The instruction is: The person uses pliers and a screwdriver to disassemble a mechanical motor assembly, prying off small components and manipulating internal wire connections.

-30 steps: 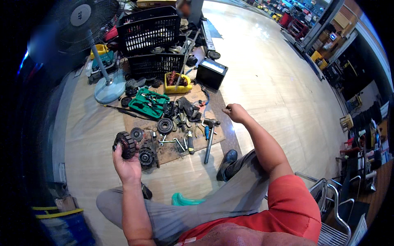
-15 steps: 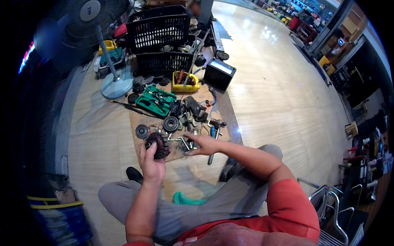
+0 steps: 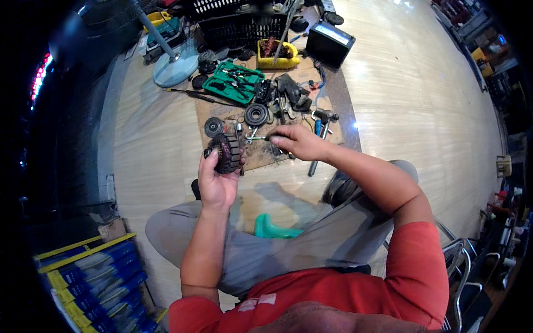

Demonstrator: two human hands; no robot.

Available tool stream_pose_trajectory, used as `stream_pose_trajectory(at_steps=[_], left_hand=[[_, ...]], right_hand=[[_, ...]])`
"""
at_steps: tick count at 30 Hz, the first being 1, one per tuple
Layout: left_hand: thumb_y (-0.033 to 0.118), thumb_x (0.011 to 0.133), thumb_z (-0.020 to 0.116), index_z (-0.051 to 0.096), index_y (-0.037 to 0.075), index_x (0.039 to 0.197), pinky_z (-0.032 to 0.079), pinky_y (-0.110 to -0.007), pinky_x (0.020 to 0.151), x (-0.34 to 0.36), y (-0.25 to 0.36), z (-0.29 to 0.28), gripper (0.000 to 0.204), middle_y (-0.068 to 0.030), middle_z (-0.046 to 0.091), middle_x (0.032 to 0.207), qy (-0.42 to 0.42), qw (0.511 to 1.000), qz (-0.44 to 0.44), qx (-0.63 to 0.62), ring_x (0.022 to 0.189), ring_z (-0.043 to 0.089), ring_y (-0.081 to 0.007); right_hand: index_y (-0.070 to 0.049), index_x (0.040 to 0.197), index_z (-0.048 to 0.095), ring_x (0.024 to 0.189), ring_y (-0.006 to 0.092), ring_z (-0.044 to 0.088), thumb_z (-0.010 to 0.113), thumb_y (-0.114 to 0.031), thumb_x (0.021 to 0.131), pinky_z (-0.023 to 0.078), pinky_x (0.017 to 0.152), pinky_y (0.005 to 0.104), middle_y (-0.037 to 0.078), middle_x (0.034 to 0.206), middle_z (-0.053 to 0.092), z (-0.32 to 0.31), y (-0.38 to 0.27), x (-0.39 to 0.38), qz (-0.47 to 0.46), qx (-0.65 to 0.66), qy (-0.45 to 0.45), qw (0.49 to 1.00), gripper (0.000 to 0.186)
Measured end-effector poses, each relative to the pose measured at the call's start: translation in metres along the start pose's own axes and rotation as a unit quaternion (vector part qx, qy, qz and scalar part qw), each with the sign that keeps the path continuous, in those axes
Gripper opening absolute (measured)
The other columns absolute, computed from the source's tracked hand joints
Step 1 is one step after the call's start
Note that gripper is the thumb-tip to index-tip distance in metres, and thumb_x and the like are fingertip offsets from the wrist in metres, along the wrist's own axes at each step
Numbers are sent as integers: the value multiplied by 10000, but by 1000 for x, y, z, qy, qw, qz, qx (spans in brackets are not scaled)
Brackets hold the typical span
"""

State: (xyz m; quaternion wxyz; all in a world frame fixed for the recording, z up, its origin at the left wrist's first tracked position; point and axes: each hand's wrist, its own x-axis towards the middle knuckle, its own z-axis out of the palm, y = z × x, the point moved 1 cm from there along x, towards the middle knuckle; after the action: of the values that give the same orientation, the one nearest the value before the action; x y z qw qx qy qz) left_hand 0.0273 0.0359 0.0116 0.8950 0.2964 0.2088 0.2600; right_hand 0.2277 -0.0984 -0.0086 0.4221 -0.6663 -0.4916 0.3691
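Note:
My left hand (image 3: 219,186) is closed around a dark round part with a blocky, ridged rim (image 3: 229,154), held upright above the near edge of the cardboard (image 3: 261,160). My right hand (image 3: 300,141) reaches in from the right, its fingers pinched on a slim shiny metal tool (image 3: 256,137) that points toward the round part. Their grip hides the tool's other end. Just beyond my left hand lies a grooved grey disc (image 3: 214,127). A thick black ring (image 3: 256,115) rests farther back, beside a small metal cylinder.
A green tool case (image 3: 233,82) lies open behind the ring, near a yellow cut-open container (image 3: 277,55) and a black battery (image 3: 330,45). A hammer (image 3: 326,115) and a blue-handled tool (image 3: 317,127) lie right of my hand. The fan's base (image 3: 175,67) stands at the left.
My right hand, spread before, has closed on the slim metal tool. My left hand has turned the round part so more of its ridged rim shows. The view has tilted down.

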Motion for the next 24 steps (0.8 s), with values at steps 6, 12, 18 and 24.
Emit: stream_pose_trajectory(at_steps=[6,12,18,24], left_hand=[[142,920,505,434,23,1310,559,-416,796,-1,-14,10,414,-100,605,1116,-14,999,-28,26,979,627,-225],[78,904,519,410,16,1308,570,-436,811,-5,-17,12,423,-125,596,1126,-45,997,-46,47,979,633,-239],[21,869,555,417,-10,1290,541,-375,855,-7,-19,20,443,-129,592,1118,-31,995,-40,87,994,621,-218],[-45,790,651,427,-12,1284,487,-303,905,-10,-27,17,543,-92,587,1113,-16,985,-16,173,1008,593,-160]], right_hand=[[-21,1208,542,976,292,631,592,-244,931,477,860,365,208,1046,636,9,-7,-11,-62,-61,-55,995,359],[-29,1015,619,862,419,606,554,-231,939,492,742,443,218,885,638,-7,-17,-3,-27,-88,-18,996,225],[-29,1061,610,775,281,626,589,-198,930,484,729,376,172,861,642,-14,-12,-10,-63,-114,-15,991,215],[-23,1083,612,788,236,625,599,-191,925,488,748,354,154,861,652,-9,-14,-13,-94,-70,-46,992,231]])
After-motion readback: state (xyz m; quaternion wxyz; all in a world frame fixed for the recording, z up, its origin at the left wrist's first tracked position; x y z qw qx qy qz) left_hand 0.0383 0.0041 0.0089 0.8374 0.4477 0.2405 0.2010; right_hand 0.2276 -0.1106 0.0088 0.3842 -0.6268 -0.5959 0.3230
